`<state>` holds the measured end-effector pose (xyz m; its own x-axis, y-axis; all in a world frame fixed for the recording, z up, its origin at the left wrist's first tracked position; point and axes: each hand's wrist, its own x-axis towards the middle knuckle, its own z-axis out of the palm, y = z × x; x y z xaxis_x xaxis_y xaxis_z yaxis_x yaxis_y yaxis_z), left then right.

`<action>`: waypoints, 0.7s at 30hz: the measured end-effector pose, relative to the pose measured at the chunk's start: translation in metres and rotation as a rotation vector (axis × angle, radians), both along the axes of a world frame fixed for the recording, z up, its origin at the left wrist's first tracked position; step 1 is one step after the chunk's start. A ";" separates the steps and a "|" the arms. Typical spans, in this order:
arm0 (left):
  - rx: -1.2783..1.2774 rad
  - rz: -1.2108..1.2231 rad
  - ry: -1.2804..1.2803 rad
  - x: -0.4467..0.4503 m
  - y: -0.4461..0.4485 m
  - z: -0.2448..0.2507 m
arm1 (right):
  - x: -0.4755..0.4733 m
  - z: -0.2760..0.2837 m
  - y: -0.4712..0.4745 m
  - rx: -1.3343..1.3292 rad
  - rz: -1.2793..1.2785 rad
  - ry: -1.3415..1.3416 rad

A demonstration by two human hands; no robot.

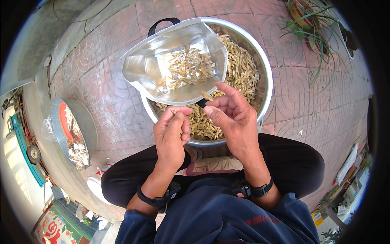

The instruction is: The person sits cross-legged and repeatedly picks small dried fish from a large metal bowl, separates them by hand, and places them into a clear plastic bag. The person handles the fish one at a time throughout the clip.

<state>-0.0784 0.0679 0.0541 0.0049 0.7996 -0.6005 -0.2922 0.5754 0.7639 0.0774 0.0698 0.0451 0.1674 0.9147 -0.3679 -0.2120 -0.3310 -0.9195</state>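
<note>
A wide metal basin [268, 79] full of dry, yellowish-brown bean pods [240, 67] stands before me. A silver foil-lined bag [146, 65] with black handles lies open across its upper left part, with more pods [192, 67] inside. My left hand [173, 128], over the basin's near edge, is closed around pods that show only partly between its fingers. To its right is my right hand [233, 113], thumb and fingers apart, beside the bag's near rim. One pod [207, 96] is at its fingertips, seemingly loose in the air; whether it touches them I cannot tell.
At left on the paving stands a grey metal tub [91, 131] with an orange container [63, 122] and pale scraps. A white round lid or container [97, 187] is beside my left knee. Potted plants [313, 33] stand at the upper right.
</note>
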 end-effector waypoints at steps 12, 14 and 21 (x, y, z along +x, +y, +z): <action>0.165 -0.228 0.385 -0.010 0.006 -0.014 | 0.006 0.010 0.064 0.034 0.240 -0.362; 0.161 -0.314 0.459 -0.011 0.007 -0.021 | 0.005 0.002 0.091 0.141 0.458 -0.569; 0.289 -0.604 0.773 -0.011 0.000 -0.030 | -0.054 -0.099 0.172 -0.467 1.206 -1.282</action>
